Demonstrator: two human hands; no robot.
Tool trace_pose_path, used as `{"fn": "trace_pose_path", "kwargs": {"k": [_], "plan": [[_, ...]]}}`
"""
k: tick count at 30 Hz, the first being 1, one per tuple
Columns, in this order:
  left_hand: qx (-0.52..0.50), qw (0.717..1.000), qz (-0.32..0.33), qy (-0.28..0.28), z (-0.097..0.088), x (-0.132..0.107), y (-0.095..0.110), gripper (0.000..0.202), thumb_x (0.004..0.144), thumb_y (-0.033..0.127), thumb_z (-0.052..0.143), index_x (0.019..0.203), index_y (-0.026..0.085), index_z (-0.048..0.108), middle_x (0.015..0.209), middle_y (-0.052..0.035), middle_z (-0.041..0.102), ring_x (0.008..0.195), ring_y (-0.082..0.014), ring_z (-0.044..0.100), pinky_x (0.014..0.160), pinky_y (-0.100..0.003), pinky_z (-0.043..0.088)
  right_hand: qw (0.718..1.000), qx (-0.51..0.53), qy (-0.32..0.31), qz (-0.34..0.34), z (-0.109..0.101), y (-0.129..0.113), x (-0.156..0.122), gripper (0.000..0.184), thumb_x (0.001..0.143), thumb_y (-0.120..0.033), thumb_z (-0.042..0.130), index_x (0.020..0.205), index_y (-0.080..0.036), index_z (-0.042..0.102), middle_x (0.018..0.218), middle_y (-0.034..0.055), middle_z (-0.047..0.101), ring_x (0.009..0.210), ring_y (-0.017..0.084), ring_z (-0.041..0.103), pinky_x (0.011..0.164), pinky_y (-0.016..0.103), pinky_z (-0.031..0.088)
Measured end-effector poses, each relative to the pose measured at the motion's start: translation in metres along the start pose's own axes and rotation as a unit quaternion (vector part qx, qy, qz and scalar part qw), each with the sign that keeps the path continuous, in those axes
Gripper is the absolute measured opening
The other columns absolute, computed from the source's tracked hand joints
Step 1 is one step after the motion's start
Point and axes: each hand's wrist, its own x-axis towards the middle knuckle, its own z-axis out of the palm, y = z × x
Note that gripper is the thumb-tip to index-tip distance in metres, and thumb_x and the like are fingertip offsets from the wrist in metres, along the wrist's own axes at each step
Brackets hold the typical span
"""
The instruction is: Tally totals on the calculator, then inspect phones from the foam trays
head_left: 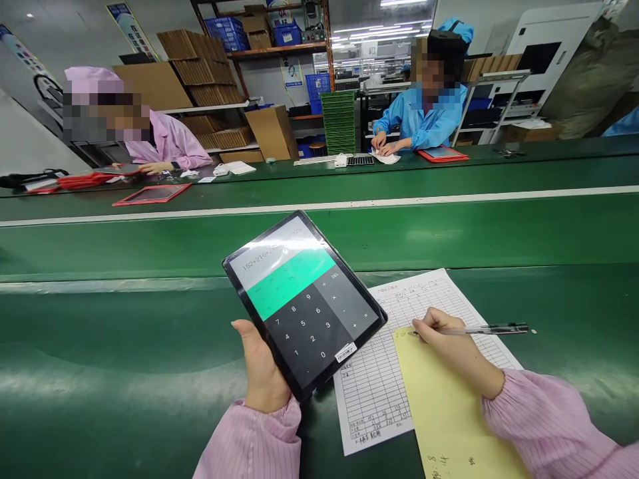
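My left hand (264, 372) grips a black tablet (304, 306) by its lower left side, thumb at the edge and the other fingers hidden behind. A calculator with a long sum at the top fills its tilted screen. My right hand (449, 342) is closed round a pen (492, 329), its tip on a yellow sheet (444, 412) near the top left corner, by some small writing. Handwritten figures also stand at the sheet's lower end. Beneath the yellow sheet lies a white printed form (362, 399) with a grid and handwritten entries; the tablet overlaps its upper left edge.
A green conveyor belt (469, 229) runs across, edged by a pale rail. On its far side sit a person in pink (172, 140) and a person in blue (424, 113). Red-framed panels (152, 194) lie near them. Behind stand green stacked trays (338, 123) and cardboard boxes (272, 133).
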Motion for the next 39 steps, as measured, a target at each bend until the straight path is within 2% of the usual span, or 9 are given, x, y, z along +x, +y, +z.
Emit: {"fn": "trace_pose_path", "kwargs": {"k": [3, 5, 9, 12, 19, 26, 33, 39], "plan": [[-0.016, 1.000, 0.006, 0.012, 0.003, -0.002, 0.002, 0.074, 0.075, 0.078, 0.033, 0.100, 0.019, 0.070, 0.078, -0.0100, 0.074, 0.091, -0.0315, 0.067, 0.084, -0.047, 0.055, 1.000, -0.005, 0.002, -0.001, 0.000, 0.000, 0.000, 0.034, 0.065, -0.046, 0.050, 0.050, -0.023, 0.031, 0.049, -0.0029, 0.037, 0.051, 0.014, 0.035, 0.048, 0.025, 0.027], [-0.028, 0.999, 0.010, 0.040, 0.007, -0.004, 0.004, 0.076, 0.079, 0.077, 0.026, 0.101, 0.019, 0.070, 0.076, -0.0099, 0.073, 0.089, -0.0307, 0.068, 0.085, -0.047, 0.054, 1.000, -0.008, 0.001, -0.004, 0.000, -0.001, -0.001, 0.034, 0.065, -0.046, 0.050, 0.049, -0.023, 0.031, 0.049, -0.0028, 0.038, 0.052, 0.014, 0.035, 0.048, 0.025, 0.027], [-0.023, 0.995, 0.056, 0.079, 0.014, -0.008, 0.008, 0.072, 0.081, 0.074, 0.024, 0.113, 0.024, 0.065, 0.074, -0.0061, 0.073, 0.092, -0.0287, 0.067, 0.088, -0.046, 0.053, 1.000, -0.011, -0.003, -0.012, 0.000, -0.002, -0.002, 0.035, 0.066, -0.047, 0.051, 0.049, -0.023, 0.033, 0.050, -0.0025, 0.039, 0.052, 0.014, 0.036, 0.048, 0.026, 0.028], [-0.004, 0.993, 0.080, 0.082, 0.014, -0.009, 0.009, 0.072, 0.082, 0.074, 0.024, 0.120, 0.025, 0.060, 0.079, -0.0048, 0.073, 0.095, -0.0279, 0.066, 0.088, -0.044, 0.053, 1.000, -0.014, 0.001, -0.014, 0.001, -0.003, -0.002, 0.035, 0.067, -0.048, 0.050, 0.050, -0.023, 0.033, 0.050, -0.0029, 0.039, 0.051, 0.014, 0.036, 0.048, 0.026, 0.028], [0.038, 0.991, 0.116, 0.045, 0.002, -0.004, 0.008, 0.070, 0.081, 0.074, 0.029, 0.119, 0.025, 0.061, 0.087, -0.0048, 0.073, 0.091, -0.0270, 0.067, 0.085, -0.042, 0.054, 1.000, -0.026, 0.010, -0.013, 0.000, -0.003, -0.002, 0.034, 0.066, -0.048, 0.049, 0.048, -0.023, 0.033, 0.048, -0.0021, 0.041, 0.050, 0.014, 0.038, 0.048, 0.026, 0.029], [0.032, 0.992, 0.113, 0.042, 0.002, -0.005, 0.008, 0.071, 0.080, 0.075, 0.031, 0.118, 0.024, 0.061, 0.093, -0.0060, 0.072, 0.099, -0.0285, 0.064, 0.088, -0.043, 0.053, 0.999, -0.031, 0.016, -0.016, 0.001, -0.002, -0.001, 0.034, 0.065, -0.048, 0.047, 0.047, -0.023, 0.032, 0.047, -0.0019, 0.040, 0.050, 0.014, 0.037, 0.048, 0.026, 0.028], [-0.070, 0.994, 0.061, 0.049, 0.008, -0.006, 0.012, 0.074, 0.083, 0.073, 0.022, 0.101, 0.019, 0.069, 0.069, -0.0081, 0.072, 0.091, -0.0283, 0.067, 0.088, -0.043, 0.053, 0.999, -0.031, 0.014, -0.020, 0.001, -0.001, -0.002, 0.034, 0.066, -0.048, 0.048, 0.048, -0.023, 0.033, 0.048, -0.0020, 0.040, 0.049, 0.013, 0.037, 0.047, 0.025, 0.028], [-0.056, 0.995, 0.064, 0.055, 0.005, -0.004, 0.012, 0.074, 0.081, 0.076, 0.022, 0.097, 0.021, 0.069, 0.066, -0.0047, 0.071, 0.091, -0.0277, 0.068, 0.087, -0.043, 0.054, 0.999, -0.024, 0.013, -0.017, 0.002, -0.002, -0.002, 0.035, 0.066, -0.049, 0.048, 0.049, -0.023, 0.032, 0.048, -0.0026, 0.038, 0.049, 0.013, 0.035, 0.047, 0.025, 0.027]]}}
